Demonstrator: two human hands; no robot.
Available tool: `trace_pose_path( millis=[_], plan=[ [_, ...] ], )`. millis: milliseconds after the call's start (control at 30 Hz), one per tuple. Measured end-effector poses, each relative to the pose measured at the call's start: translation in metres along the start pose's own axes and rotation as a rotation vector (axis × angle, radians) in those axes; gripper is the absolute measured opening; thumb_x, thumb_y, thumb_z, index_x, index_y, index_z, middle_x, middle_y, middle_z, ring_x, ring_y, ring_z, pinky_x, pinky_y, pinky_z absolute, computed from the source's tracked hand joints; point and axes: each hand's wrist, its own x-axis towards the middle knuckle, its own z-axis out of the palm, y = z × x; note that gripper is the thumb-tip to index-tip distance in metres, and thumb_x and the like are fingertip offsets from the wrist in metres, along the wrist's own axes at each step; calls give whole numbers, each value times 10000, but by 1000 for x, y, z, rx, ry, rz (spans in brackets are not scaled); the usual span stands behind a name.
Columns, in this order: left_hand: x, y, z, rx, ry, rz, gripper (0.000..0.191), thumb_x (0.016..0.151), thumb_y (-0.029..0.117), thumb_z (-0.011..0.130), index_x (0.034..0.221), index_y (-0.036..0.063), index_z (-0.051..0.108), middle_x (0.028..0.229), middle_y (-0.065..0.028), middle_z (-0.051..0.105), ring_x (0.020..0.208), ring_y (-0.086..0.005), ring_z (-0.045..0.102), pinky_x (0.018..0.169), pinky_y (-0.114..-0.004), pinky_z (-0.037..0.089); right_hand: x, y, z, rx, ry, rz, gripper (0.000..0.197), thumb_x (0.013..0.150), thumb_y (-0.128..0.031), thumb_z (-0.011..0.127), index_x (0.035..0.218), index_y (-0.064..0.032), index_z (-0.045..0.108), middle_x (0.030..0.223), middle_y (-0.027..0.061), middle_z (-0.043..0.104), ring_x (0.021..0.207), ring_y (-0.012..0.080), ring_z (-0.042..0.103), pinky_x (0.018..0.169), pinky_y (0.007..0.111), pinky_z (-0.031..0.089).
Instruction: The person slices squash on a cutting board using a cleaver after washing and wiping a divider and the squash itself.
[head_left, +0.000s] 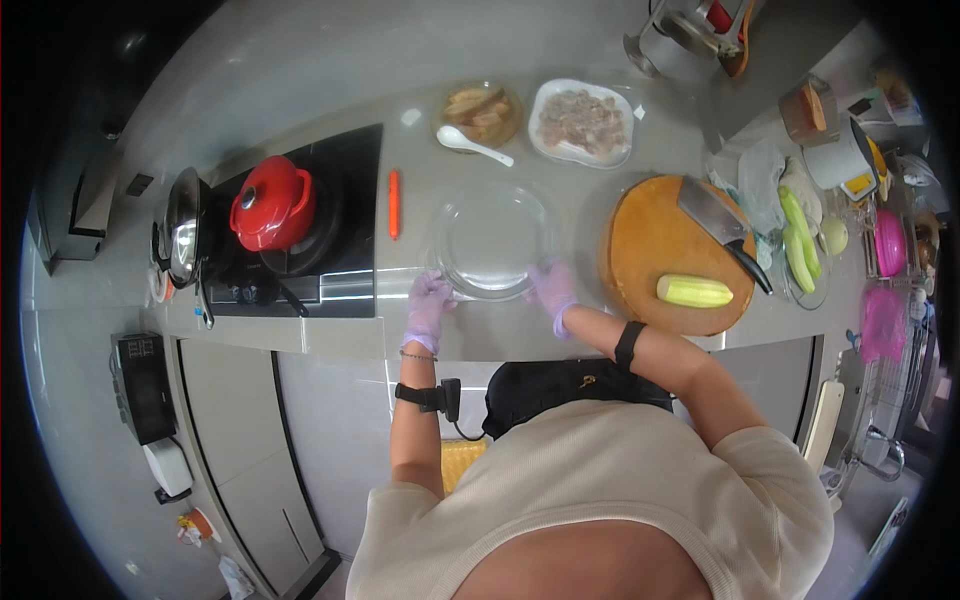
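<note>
A clear glass bowl rests on the grey counter in front of me. My left hand, in a thin purple glove, grips its near left rim. On the near right side, my right hand, gloved alike, has hold of the same rim. I see nothing inside the bowl. To the right lies a round wooden chopping board, bearing a cleaver and a peeled piece of pale green gourd. Beyond the bowl are a white tray of sliced raw meat and a bowl of brownish pieces in liquid.
A white spoon leans across the brownish bowl's rim. An orange-red stick-like tool lies beside the black hob, which carries a red lidded pot and a steel pan. Green gourd pieces fill a glass dish at far right.
</note>
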Motion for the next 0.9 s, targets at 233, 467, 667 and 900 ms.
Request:
trace_pose_path(
  millis=[233, 467, 667, 900],
  plan=[
    [1, -18, -3, 76, -95, -64, 293, 842, 13, 672, 1111, 61, 565, 925, -34, 605, 785, -146, 636, 670, -289, 571, -63, -54, -57, 263, -213, 179, 325, 947, -229, 621, 1072, 48, 509, 840, 134, 667, 733, 199, 704, 636, 308, 575],
    [-15, 4, 4, 438, 195, 302, 643, 836, 65, 709, 1394, 20, 393, 1185, -167, 562, 1087, -270, 602, 914, -381, 522, -108, -93, -235, -444, 303, -837, 122, 941, -148, 618, 1020, -56, 628, 898, 95, 685, 796, 230, 695, 707, 318, 555],
    [-116, 92, 189, 685, -397, 776, 627, 869, 200, 711, 1410, 48, 432, 1343, -163, 498, 1260, -329, 481, 1074, -439, 377, -74, -50, -373, -1142, 457, -417, 561, 735, -122, 698, 1258, -64, 504, 1169, 195, 586, 1084, 397, 556, 955, 458, 459],
    [-152, 36, 336, 1078, -590, 1092, 661, 770, 253, 745, 1366, 112, 494, 1225, -128, 573, 1149, -317, 527, 1007, -424, 393, -56, -63, -368, -1001, 413, -454, 552, 717, -121, 700, 1209, -85, 454, 1072, 176, 610, 1012, 365, 597, 855, 449, 512]
  ],
)
